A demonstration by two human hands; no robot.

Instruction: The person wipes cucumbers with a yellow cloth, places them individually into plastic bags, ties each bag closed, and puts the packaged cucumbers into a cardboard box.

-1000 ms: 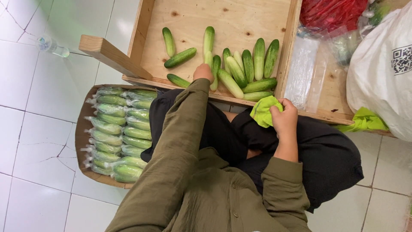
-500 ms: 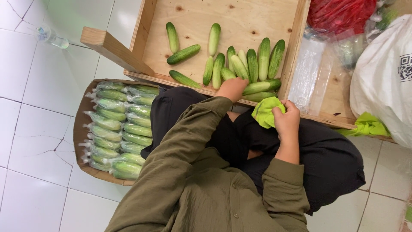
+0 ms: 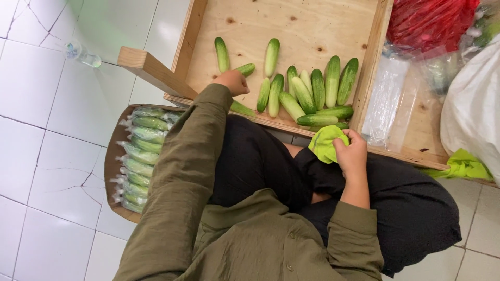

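Wooden tray point(image 3: 312, 21), pale plywood with raised rails on left, near and right sides, bare board across its far half. Person sits on white tiled floor point(image 3: 41, 156) in olive jacket and black trousers, knees against the near rail. Basket point(image 3: 112, 171) on the floor at the left side, packed with bagged cucumbers point(image 3: 140, 151) lying in a stack. White sack point(image 3: 476, 109) and red bag point(image 3: 427, 23) beyond the right rail, flat clear bags point(image 3: 385, 99) just inside that side. Loose cucumbers point(image 3: 312, 91) bunched near the right rail, mostly standing lengthwise side by side, green fading pale at the tips, two lying crosswise at the near edge. Single cucumbers lie apart to the left with open board around them. Left hand point(image 3: 234, 82) curled down on the tray over a small cucumber point(image 3: 245, 69), fingers hidden, grip cannot be told. Right hand point(image 3: 351, 153) closed around a yellow-green cloth point(image 3: 325, 143) at the near rail, over the lap
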